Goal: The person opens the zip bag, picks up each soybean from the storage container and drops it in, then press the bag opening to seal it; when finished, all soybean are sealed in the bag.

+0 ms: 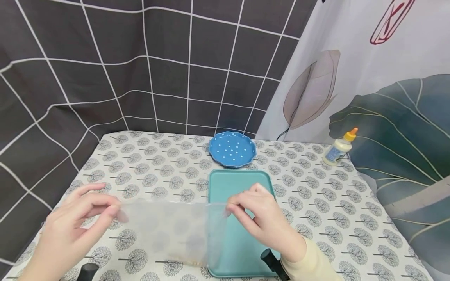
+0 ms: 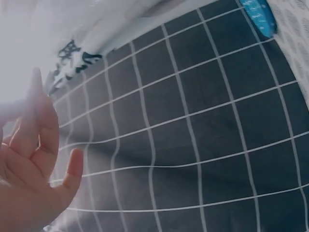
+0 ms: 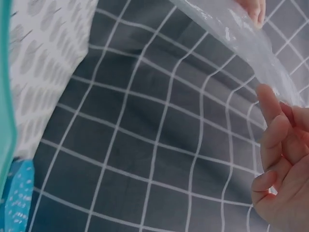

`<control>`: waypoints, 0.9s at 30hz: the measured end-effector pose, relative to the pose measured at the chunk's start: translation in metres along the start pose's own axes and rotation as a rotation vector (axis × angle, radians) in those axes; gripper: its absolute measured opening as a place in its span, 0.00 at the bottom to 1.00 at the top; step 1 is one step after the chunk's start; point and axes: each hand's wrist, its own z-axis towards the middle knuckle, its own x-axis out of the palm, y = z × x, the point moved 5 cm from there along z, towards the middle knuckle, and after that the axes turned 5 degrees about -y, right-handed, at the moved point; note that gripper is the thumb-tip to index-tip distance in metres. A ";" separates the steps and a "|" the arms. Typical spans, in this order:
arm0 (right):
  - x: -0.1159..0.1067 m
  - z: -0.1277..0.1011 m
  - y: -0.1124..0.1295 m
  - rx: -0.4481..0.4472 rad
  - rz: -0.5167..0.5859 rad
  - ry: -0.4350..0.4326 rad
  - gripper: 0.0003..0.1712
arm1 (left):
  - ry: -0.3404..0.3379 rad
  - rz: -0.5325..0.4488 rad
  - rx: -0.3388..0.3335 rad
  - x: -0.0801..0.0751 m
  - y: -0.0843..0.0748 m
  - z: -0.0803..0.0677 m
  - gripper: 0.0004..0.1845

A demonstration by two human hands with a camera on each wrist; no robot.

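A clear plastic bag [image 1: 172, 230] hangs stretched between my two hands above the table's front. My left hand [image 1: 75, 222] pinches its top left corner, fingers curled. At the bag's top right corner my right hand [image 1: 261, 218] pinches the edge over the teal tray [image 1: 242, 183]. Something small and tan lies at the bag's bottom. In the right wrist view the bag [image 3: 241, 36] runs up from my right hand's fingers [image 3: 273, 125] to the other hand's fingertip. The left wrist view shows my left hand [image 2: 29, 164], with the bag only a blur.
A blue dotted plate [image 1: 233, 149] sits behind the tray. A glue bottle [image 1: 340, 147] with an orange cap stands at the right rear. The tree-patterned tablecloth [image 1: 147, 171] covers the table; checked dark cloth [image 1: 140, 62] and a leaf-print curtain [image 1: 386, 89] hang behind.
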 end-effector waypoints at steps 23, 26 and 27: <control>0.111 -0.011 -0.138 0.760 0.162 0.523 0.07 | 0.473 0.239 -0.724 0.072 0.110 0.035 0.18; 0.126 -0.019 -0.159 0.807 0.091 0.580 0.06 | 0.539 0.264 -0.735 0.088 0.130 0.036 0.15; 0.131 -0.022 -0.165 0.818 0.077 0.598 0.06 | 0.557 0.274 -0.738 0.092 0.135 0.036 0.14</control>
